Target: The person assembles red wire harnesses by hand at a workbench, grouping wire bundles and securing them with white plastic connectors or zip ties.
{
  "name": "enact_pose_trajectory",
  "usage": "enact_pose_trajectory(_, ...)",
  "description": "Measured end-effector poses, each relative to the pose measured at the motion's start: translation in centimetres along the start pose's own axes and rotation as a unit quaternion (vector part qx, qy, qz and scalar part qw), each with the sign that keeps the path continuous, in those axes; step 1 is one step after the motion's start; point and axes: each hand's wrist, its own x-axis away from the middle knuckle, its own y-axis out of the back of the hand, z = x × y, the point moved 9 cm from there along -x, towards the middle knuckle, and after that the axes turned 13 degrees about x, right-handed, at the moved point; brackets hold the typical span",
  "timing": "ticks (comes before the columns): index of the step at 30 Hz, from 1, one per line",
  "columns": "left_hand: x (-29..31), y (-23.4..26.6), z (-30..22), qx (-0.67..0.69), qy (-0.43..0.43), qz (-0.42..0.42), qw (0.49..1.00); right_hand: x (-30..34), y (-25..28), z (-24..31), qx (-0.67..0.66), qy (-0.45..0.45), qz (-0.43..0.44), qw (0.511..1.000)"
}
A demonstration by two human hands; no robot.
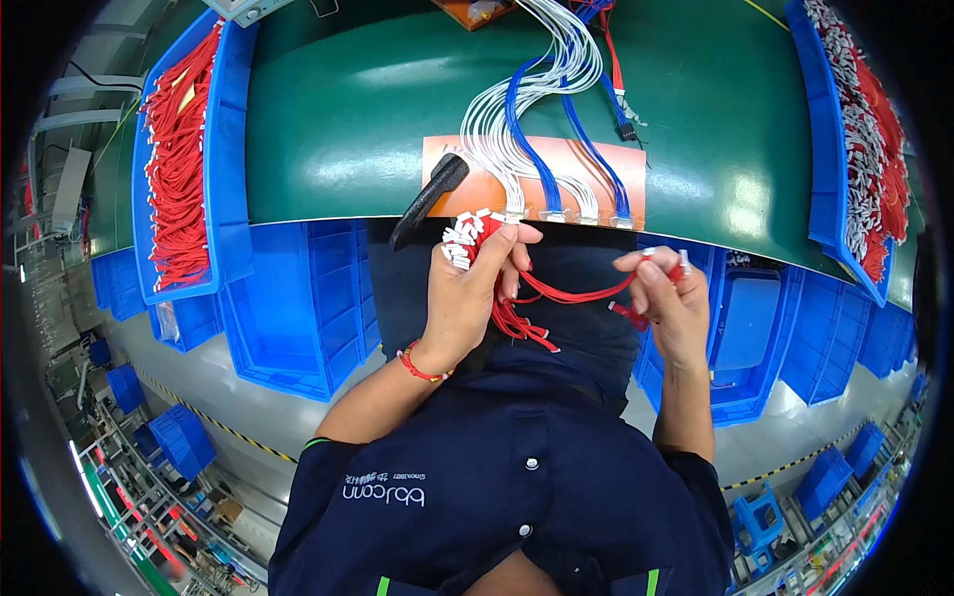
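Note:
My left hand (462, 303) is closed around a bundle of red cables (519, 326) with white plug ends (459, 238), at the front edge of the green table. Its thumb and fingertips are at a white connector (514, 215) on an orange plate (437, 194). A red cable (586, 296) runs from this hand to my right hand (678, 313). The right hand's fingers are bent and pinch the cable's end; white tips show above the thumb and fingers. More red cable hangs beside the right palm. White wires (487, 109) and blue wires (532, 149) lead back from the plate's connectors.
A black bar (429, 199) lies across the plate's left corner. A blue bin (231, 159) of red cables stands left, another bin (830, 139) of red cables with white ends right. Blue crates (293, 298) sit below the table edge. A black plug (626, 131) lies behind the plate.

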Motion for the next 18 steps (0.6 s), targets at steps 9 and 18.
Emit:
enact_pose_trajectory(9,-0.3,-0.1,-0.6,0.011,-0.016,-0.017,1.000,-0.8,-1.4,0.4,0.131,0.035,-0.064,0.989)
enact_pose_trajectory(18,-0.5,0.0,-0.5,-0.005,0.030,0.018,0.999,-1.1,-1.0,0.9,0.154,0.045,-0.086,0.983)
